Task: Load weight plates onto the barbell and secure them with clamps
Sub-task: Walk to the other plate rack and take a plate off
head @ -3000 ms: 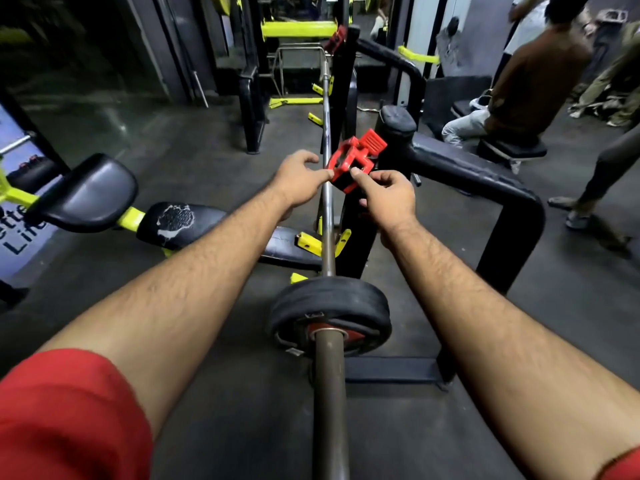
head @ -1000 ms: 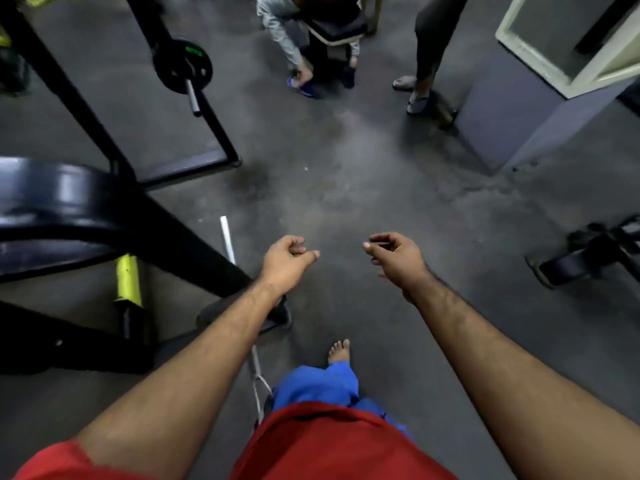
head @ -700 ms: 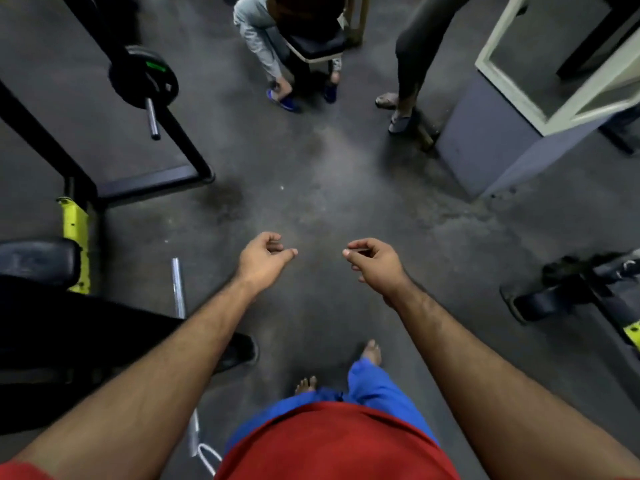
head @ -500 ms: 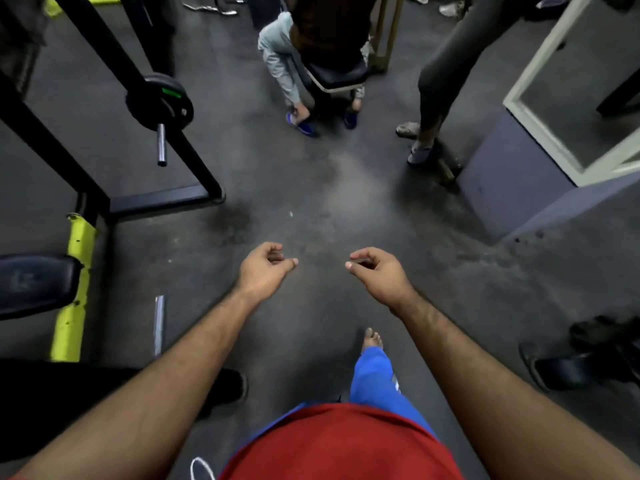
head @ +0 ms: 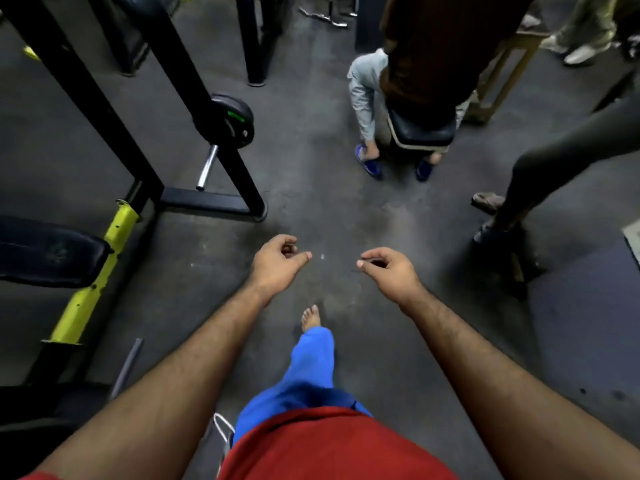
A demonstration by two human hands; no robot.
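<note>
My left hand (head: 277, 263) and my right hand (head: 389, 270) hang in front of me over the bare floor, both loosely curled and holding nothing. Up to the left, a black weight plate (head: 230, 121) with a green mark sits on a barbell whose chrome sleeve end (head: 207, 167) points toward me. It rests within a black rack frame (head: 214, 202). No clamp is in sight. My bare foot (head: 310, 317) and blue trouser leg show between my forearms.
A black bench pad (head: 45, 251) on a yellow frame (head: 93, 271) stands at the left. A grey bar (head: 128, 365) lies on the floor beside it. A person sits on a stool (head: 419, 133) ahead; another person's leg (head: 540, 174) stands at the right.
Three seconds ago both hands held a red clamp at the barbell; they are empty now. The view has turned away to the floor, and over the last second I have stepped forward.
</note>
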